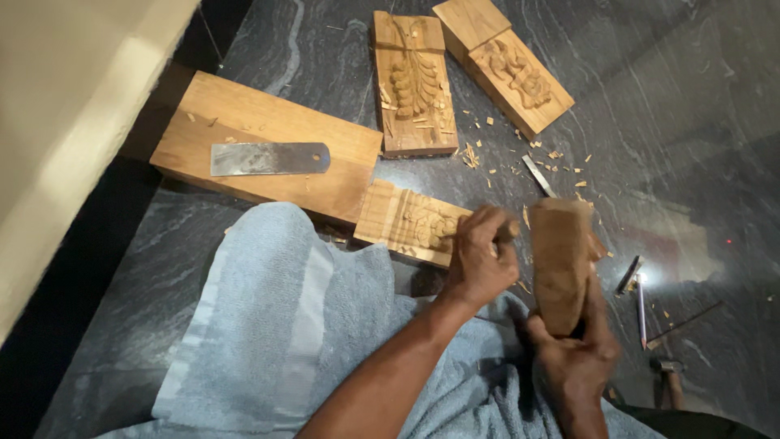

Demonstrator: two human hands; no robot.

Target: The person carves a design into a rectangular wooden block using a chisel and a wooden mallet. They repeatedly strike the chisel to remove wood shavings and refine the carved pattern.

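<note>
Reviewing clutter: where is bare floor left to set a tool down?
Bare floor lies right of the carved blocks. Another patch sits left of the blue cloth, below the plank. It is crowded with chips between the blocks and the hands.

Dim indoor light, floor glare [650, 276] — slight blur

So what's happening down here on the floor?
A person is carving wood. The left hand grips a chisel against a small carved block, while the right hand holds a wooden mallet upright beside it. Two more carved panels lie further off among wood chips, and a flat metal blade rests on a plain plank.
</note>
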